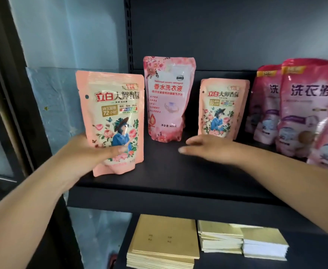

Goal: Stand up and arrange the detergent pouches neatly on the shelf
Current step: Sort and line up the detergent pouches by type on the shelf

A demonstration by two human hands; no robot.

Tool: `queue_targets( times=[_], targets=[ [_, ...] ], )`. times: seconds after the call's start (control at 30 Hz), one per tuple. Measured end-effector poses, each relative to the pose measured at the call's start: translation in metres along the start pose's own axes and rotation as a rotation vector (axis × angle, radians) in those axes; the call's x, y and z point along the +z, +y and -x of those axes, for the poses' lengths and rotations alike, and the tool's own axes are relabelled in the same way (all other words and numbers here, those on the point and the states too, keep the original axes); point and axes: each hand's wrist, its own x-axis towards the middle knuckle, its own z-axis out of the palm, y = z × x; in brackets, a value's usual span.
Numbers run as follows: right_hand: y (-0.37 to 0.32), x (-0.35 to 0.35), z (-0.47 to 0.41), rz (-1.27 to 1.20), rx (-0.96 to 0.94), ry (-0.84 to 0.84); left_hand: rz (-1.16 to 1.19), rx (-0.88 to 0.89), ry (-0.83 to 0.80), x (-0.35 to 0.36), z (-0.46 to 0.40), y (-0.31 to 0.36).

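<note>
- Head view looks onto a dark shelf (169, 177) that carries several pink detergent pouches.
- Left hand (89, 150) grips the front pouch (112, 121) near its bottom, thumb across the front and fingers wrapped behind it.
- That pouch is peach-pink with a flower picture and a figure in a blue coat; it stands upright at the left front of the shelf, its base touching or just above the board; I cannot tell which.
- Right hand (211, 147) hovers flat over the middle of the shelf, fingers stretched out and pointing left, holding nothing.
- Behind and between the hands, a taller rose-pink pouch (168, 98) stands upright near the back panel.
- To its right, a second flower pouch (222, 108) of the same design as the held one stands upright, just behind the right hand.
- Further right, a cluster of darker pink pouches (299, 105) stands close together, overlapping one another, at the right edge of view.
- On the lower shelf (304, 263), stacks of tan and pale cards (165, 243) lie flat side by side.
</note>
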Motion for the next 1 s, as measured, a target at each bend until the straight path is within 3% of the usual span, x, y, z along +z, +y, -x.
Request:
queue_targets(
  times=[0.2,0.37,0.57,0.9,1.0],
  targets=[
    [0.012,-0.008,0.089,0.233,0.039,-0.179,0.06,0.016,-0.088,0.05,-0.034,0.01],
    [0.024,-0.017,0.111,0.193,0.141,-0.177,0.142,0.027,-0.264,0.125,-0.066,0.029],
    [0.034,-0.003,0.118,0.325,0.097,-0.071,0.152,-0.001,-0.378,0.178,-0.087,0.014],
    [0.037,-0.002,0.116,0.287,0.12,-0.031,0.108,0.064,-0.268,0.182,-0.109,-0.001],
    [0.034,0.0,0.12,0.279,0.119,0.009,-0.041,0.06,-0.195,0.172,-0.094,0.007]
  ],
)
